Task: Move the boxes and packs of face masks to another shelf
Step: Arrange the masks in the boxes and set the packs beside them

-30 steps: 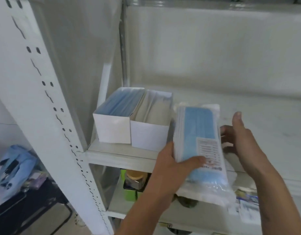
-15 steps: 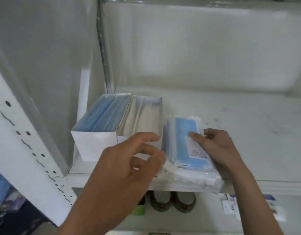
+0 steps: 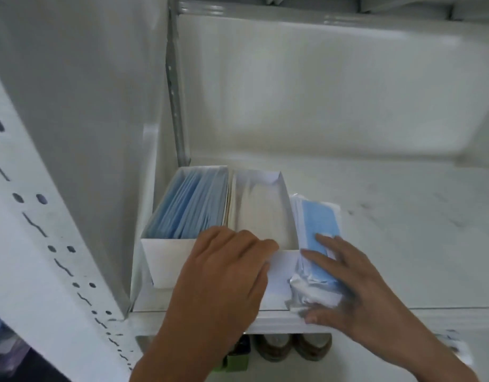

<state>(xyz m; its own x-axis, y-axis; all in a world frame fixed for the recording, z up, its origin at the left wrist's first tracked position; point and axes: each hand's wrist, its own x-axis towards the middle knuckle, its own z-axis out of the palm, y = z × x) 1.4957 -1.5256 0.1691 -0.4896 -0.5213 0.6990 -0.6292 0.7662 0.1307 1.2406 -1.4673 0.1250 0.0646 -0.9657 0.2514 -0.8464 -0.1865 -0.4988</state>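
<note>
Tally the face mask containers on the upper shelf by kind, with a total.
Open white boxes: 2, one with blue masks and one with pale masks.
Sealed plastic packs: 1, the blue pack under the right hand.
Total: 3

The front wall of the right-hand box (image 3: 282, 271) is partly covered by the left hand (image 3: 224, 274); the pack's label is hidden under the right hand (image 3: 345, 282); jars (image 3: 290, 347) below are blurred.

Two open boxes (image 3: 218, 216) on shelf (image 3: 403, 216), mask pack (image 3: 317, 232) just right.
</note>
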